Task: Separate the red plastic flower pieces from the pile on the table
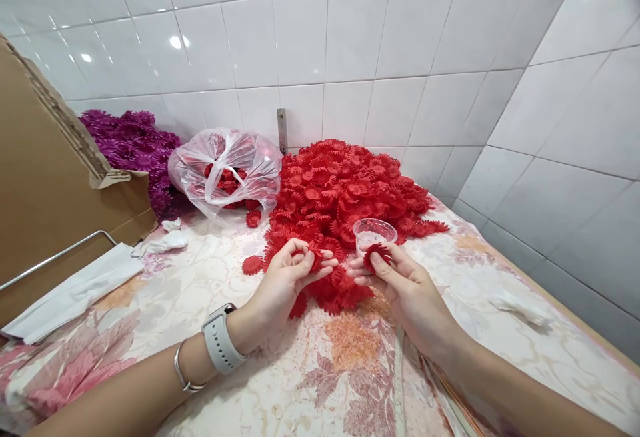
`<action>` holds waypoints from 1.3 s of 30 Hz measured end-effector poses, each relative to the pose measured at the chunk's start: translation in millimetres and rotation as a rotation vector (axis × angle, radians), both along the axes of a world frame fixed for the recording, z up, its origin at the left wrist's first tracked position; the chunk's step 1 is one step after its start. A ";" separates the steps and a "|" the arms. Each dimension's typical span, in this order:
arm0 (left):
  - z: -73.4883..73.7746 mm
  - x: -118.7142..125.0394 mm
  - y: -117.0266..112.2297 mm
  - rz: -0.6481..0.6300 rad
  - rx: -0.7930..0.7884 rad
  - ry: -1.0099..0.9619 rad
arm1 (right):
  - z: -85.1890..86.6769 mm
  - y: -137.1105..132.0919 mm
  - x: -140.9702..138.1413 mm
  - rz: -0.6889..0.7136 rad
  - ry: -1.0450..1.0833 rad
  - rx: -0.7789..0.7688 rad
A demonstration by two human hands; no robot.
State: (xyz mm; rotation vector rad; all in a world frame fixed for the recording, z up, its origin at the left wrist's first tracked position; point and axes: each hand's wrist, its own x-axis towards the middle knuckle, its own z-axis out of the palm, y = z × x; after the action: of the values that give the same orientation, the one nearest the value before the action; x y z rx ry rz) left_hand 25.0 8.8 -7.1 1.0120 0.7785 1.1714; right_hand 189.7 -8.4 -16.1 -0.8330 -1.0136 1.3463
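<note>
Between thumb and fingers my left hand [287, 277] pinches a red flower piece [315, 259] with a fringed edge. My right hand [400, 284] grips another red fringed flower piece [377, 255] under its thumb. The two hands face each other, a small gap apart, over the front of a large heap of red flower pieces [345, 184]. Right behind my right hand stands a clear plastic cup [375, 229], partly hidden by the fingers. One loose red flower piece [253, 265] lies left of my left hand.
A knotted clear plastic bag [240, 184] with red pieces sits left of the heap, beside a purple flower pile [133, 150]. A cardboard box [55, 150] and white paper [75, 290] are at left. Thin sticks [445, 390] lie on the floral tablecloth [280, 384] below my right forearm.
</note>
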 end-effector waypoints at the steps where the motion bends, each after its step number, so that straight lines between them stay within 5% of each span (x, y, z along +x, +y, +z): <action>1: 0.5 -1.5 1.9 0.047 0.063 0.097 | 1.6 1.2 1.0 -0.021 -0.018 -0.007; 5: 4.1 -4.9 0.6 0.242 0.484 0.554 | 4.2 1.7 0.2 0.003 -0.103 -0.058; 8: 8.5 -4.1 -7.5 0.171 0.636 0.678 | 2.8 -0.6 -1.5 0.056 -0.132 -0.122; 15: 8.9 1.3 -17.8 -0.095 0.404 0.633 | -1.4 -8.5 -2.6 0.135 -0.195 -0.128; 21: 5.6 3.0 -17.9 -0.176 0.208 0.456 | 0.0 -16.3 -2.3 0.125 -0.455 0.027; 28: 10.0 -2.3 -7.2 -0.426 -0.051 0.330 | 2.8 -14.7 -0.9 0.185 -0.563 0.127; 33: 8.3 -5.1 -4.4 -0.369 0.021 0.398 | 1.3 -11.3 0.0 0.209 -0.544 0.156; 39: -2.4 4.6 -13.4 -0.356 -0.056 0.041 | -1.7 -10.2 -4.1 0.168 -0.286 0.097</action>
State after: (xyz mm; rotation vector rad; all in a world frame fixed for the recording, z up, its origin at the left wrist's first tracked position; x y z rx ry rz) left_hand 29.6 -4.6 -9.5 1.0791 0.6281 0.8208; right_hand 185.6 -18.6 -17.8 -0.8993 -1.3871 1.3302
